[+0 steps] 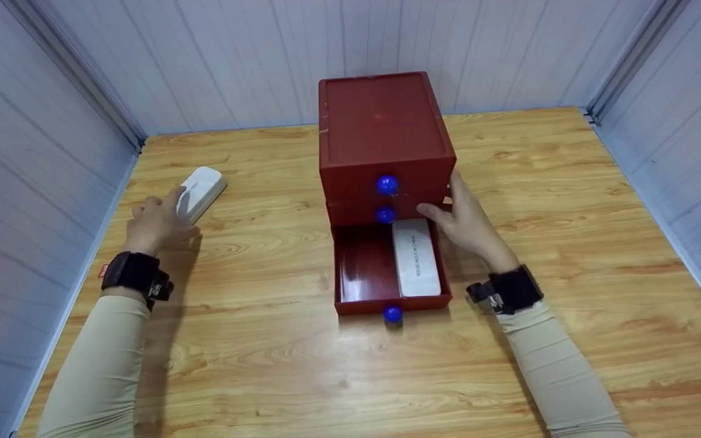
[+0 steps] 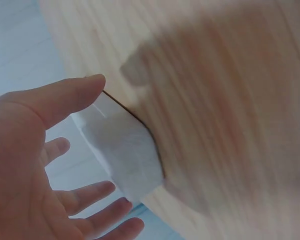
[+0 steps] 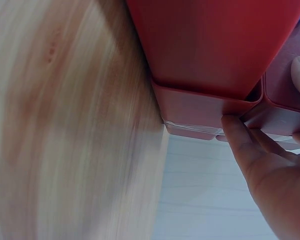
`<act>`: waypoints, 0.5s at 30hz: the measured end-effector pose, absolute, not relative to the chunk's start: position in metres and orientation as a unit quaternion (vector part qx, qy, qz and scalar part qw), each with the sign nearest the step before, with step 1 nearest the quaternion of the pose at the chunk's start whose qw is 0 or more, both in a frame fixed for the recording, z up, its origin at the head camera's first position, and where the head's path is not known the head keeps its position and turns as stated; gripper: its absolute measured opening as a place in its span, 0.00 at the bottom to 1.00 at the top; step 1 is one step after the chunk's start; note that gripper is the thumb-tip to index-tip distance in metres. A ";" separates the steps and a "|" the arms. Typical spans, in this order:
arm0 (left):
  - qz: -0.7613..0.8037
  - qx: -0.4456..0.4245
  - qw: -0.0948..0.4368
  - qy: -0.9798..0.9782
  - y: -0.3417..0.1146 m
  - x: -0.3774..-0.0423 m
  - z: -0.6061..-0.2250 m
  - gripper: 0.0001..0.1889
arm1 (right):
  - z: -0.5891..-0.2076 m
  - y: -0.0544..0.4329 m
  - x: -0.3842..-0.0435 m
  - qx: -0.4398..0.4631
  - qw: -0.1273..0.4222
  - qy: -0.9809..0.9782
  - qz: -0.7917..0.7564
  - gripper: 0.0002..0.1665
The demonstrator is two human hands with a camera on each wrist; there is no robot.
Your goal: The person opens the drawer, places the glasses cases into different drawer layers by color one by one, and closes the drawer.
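Note:
A red drawer cabinet (image 1: pixel 387 125) with blue ball knobs stands at the back middle of the table. Its bottom drawer (image 1: pixel 364 261) is pulled out, and a white oblong box (image 1: pixel 417 261) with dark print lies along the drawer's right side. My right hand (image 1: pixel 469 222) holds the cabinet's right front corner, thumb on the front and fingers along the side. On the left, a second white box (image 1: pixel 204 188) rests on the table. Over its near end is my left hand (image 1: pixel 154 222), thumb and fingers spread apart around it; whether they touch it I cannot tell.
The two upper drawers with blue knobs (image 1: pixel 387 185) are closed. A wood-grain table (image 1: pixel 265 340) lies under everything. Pale panel walls (image 1: pixel 235 61) bound it at the back and both sides. A small red tag (image 1: pixel 103 270) shows beside the left wrist.

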State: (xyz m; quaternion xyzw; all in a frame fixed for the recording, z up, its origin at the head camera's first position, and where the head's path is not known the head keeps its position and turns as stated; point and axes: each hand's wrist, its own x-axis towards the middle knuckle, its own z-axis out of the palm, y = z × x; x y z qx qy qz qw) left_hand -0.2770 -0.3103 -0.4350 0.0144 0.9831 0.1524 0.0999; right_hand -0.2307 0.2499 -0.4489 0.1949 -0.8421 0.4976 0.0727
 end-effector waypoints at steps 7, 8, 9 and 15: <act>0.159 0.014 0.094 0.983 -0.319 -0.273 -0.444 0.47 | -0.448 0.249 -0.231 0.194 0.060 -0.836 0.509 0.51; 0.161 0.016 0.090 0.983 -0.319 -0.272 -0.445 0.46 | -0.448 0.249 -0.231 0.195 0.062 -0.837 0.508 0.51; 0.162 0.018 0.087 0.983 -0.319 -0.273 -0.445 0.46 | -0.448 0.250 -0.231 0.195 0.062 -0.837 0.507 0.51; 0.173 0.024 0.091 0.980 -0.313 -0.274 -0.446 0.47 | -0.448 0.249 -0.230 0.192 0.059 -0.835 0.512 0.52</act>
